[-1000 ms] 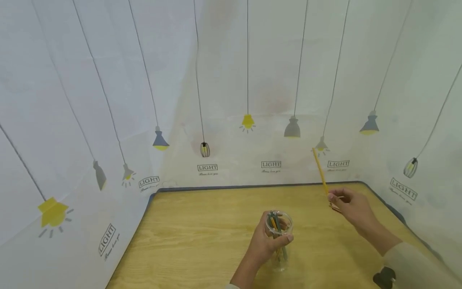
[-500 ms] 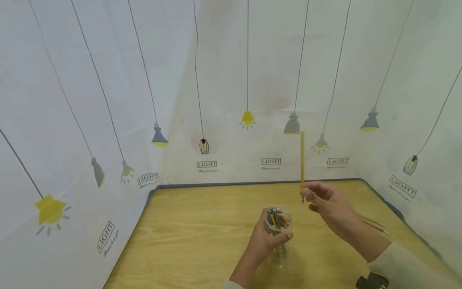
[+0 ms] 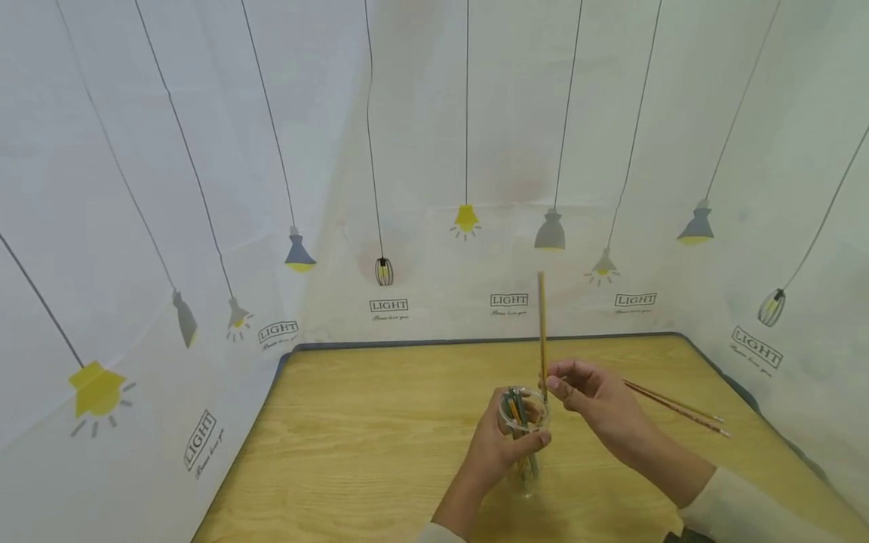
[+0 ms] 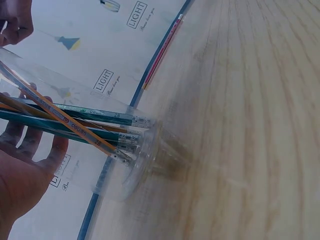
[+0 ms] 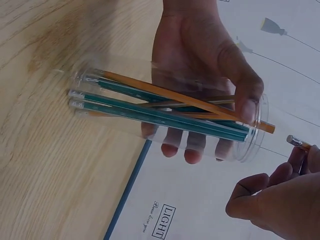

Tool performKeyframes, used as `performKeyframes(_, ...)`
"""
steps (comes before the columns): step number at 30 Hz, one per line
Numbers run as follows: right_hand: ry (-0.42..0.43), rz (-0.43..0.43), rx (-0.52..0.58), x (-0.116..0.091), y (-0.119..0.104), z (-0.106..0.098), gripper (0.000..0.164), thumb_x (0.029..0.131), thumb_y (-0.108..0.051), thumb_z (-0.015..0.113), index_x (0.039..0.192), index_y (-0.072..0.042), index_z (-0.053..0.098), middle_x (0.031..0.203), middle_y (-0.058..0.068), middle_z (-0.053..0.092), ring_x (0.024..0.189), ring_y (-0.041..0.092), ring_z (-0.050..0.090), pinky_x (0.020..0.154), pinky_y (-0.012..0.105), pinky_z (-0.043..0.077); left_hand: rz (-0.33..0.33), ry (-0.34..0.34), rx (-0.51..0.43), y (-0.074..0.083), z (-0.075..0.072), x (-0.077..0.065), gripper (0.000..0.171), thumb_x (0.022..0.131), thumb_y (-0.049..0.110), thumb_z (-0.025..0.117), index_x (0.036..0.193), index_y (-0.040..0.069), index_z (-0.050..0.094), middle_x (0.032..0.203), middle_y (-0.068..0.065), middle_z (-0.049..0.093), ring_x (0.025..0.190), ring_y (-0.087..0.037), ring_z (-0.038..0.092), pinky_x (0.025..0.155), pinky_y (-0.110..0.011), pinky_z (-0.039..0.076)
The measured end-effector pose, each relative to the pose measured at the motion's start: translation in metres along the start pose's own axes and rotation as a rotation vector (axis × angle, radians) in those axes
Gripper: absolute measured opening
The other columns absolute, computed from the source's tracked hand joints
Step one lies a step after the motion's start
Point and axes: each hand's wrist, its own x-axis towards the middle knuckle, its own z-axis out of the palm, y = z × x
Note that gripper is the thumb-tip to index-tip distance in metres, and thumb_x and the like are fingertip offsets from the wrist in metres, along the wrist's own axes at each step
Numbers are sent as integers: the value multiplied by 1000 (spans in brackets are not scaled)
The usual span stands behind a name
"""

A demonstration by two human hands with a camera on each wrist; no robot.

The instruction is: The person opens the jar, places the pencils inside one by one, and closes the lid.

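My left hand [image 3: 494, 449] grips a clear plastic jar [image 3: 526, 483] near its rim and holds it upright at the table. Several green and orange pencils [image 5: 165, 107] stand inside the jar, eraser ends down. Between thumb and fingers, my right hand [image 3: 600, 403] pinches a yellow-orange pencil [image 3: 542, 324] upright. Its eraser end [image 5: 296, 141] is just at the jar's opening in the right wrist view, apart from the rim. Part of the right hand also shows at the upper left of the left wrist view.
Two reddish-brown pencils [image 3: 679, 407] lie on the wooden table [image 3: 353, 452] to the right, behind the right forearm. A white backdrop [image 3: 434, 151] printed with hanging lamps rises along the table's dark back and side edges.
My right hand has carried the yellow-orange pencil left to the jar's mouth, turning it from tilted to upright. The two pencils on the table have come into sight. The left hand stays on the jar.
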Motion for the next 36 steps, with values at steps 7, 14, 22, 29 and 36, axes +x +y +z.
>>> performKeyframes(7,21,-14,-39,2,5,2,29,111,-21,68,128,3,69,115,-8,72,110,10,64,91,26,55,-6,6,-1,2,-1,2,66,95,36,86,151,28,51,134,6,68,126,-16,67,109,-35,57)
performKeyframes(14,39,-11,-81,5,13,3,28,110,-19,69,127,2,70,114,-6,75,110,9,65,95,28,55,0,-9,-21,1,1,1,63,94,30,85,148,30,51,133,4,67,125,-18,68,106,-31,59)
performKeyframes(22,0,-23,-50,4,23,-2,38,114,-24,63,144,-3,64,133,-5,72,119,8,64,97,36,53,-17,-12,-6,2,3,-1,68,94,32,85,151,26,49,136,3,68,126,-16,67,108,-37,59)
performKeyframes(29,-32,-79,47,9,17,-9,36,116,-22,55,151,-17,63,146,-8,67,133,9,56,100,39,45,0,-10,18,4,1,0,66,94,31,84,150,30,49,139,1,66,127,-18,66,113,-43,55)
performKeyframes(36,-43,-106,51,10,16,-11,35,116,-18,55,150,-18,65,146,-3,68,132,8,57,98,39,44,-28,1,-2,2,1,-1,68,93,31,85,150,34,50,139,2,67,127,-18,66,113,-42,57)
